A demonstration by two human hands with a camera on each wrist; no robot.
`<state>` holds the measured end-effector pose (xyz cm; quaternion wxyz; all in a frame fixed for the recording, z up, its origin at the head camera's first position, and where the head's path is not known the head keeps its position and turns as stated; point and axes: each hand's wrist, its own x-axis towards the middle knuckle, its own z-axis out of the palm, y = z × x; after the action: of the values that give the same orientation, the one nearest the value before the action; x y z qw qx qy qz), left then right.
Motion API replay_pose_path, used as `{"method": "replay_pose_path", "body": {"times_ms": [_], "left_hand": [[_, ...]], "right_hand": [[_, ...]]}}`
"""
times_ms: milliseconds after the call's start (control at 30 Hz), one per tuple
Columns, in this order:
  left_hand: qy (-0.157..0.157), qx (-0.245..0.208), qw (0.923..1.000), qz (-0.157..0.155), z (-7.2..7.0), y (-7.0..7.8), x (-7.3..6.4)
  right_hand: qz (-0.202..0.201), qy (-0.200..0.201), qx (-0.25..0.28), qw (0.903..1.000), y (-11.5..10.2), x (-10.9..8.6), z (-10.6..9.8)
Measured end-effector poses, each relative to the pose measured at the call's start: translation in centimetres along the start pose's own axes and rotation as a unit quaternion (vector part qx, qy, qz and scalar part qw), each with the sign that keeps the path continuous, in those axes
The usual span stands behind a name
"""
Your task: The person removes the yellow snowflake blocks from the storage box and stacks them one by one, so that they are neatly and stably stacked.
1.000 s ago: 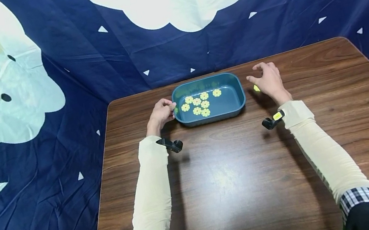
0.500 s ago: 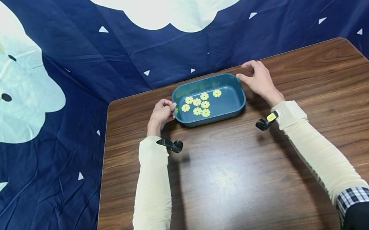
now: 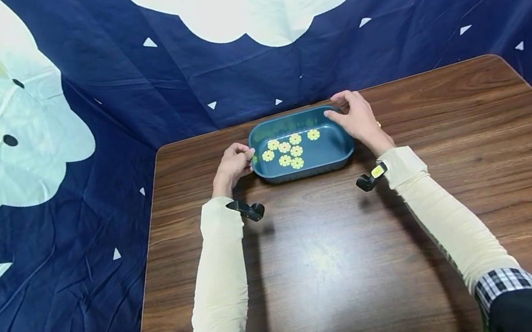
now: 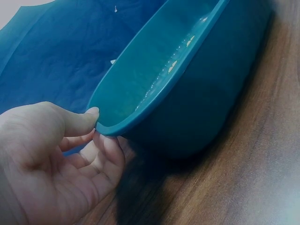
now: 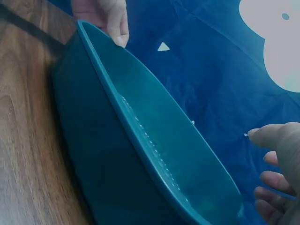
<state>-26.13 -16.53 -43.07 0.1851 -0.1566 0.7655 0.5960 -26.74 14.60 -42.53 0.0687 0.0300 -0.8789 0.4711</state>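
The right hand (image 3: 358,119) has just travelled left, from beside the tub to above the tub end on its own side. Its thumb and fingers are spread apart with nothing visible between them, and the right wrist view shows a gap between thumb and rim. That suggests the work now centres on the tub, with only one end held.

The blue-green tub (image 3: 328,151) sits on the table (image 3: 339,271) between the hands. The left hand (image 3: 233,163) pinches the rim at its end, thumb inside, as it does in the earlier frames.

Eight yellow flowers (image 3: 297,151) lie inside, nearer the left hand, in the same layout as a second ago. A yellow scrap (image 3: 379,125), visible under the right hand then, peeks out just right of it now.
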Motion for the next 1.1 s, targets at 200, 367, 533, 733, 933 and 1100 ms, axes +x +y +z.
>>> {"method": "replay_pose_path", "body": {"times_ms": [200,367,533,733,933,1100], "left_hand": [[0.0,-0.004,1.0,-0.003,-0.1,0.0,-0.1],[-0.001,-0.005,1.0,-0.004,0.0,0.2,-0.3],[-0.003,-0.006,1.0,-0.001,0.0,0.2,-0.4],[-0.002,-0.008,1.0,0.0,0.0,0.3,-0.3],[-0.002,-0.005,1.0,0.001,0.0,0.0,0.0],[-0.003,-0.005,1.0,0.001,0.0,-0.1,0.1]], "right_hand": [[-0.003,-0.016,-0.004,0.9999,-0.6,0.0,1.0],[-0.005,-0.032,0.0,0.9995,-0.7,0.2,1.9],[-0.012,-0.045,0.006,0.9989,-0.7,0.4,2.6],[-0.004,-0.077,-0.007,0.997,-0.7,0.7,3.4],[0.018,-0.125,-0.05,0.9907,-0.5,0.8,4.4],[0.041,-0.149,-0.085,0.9844,-0.5,0.9,4.8]]}}
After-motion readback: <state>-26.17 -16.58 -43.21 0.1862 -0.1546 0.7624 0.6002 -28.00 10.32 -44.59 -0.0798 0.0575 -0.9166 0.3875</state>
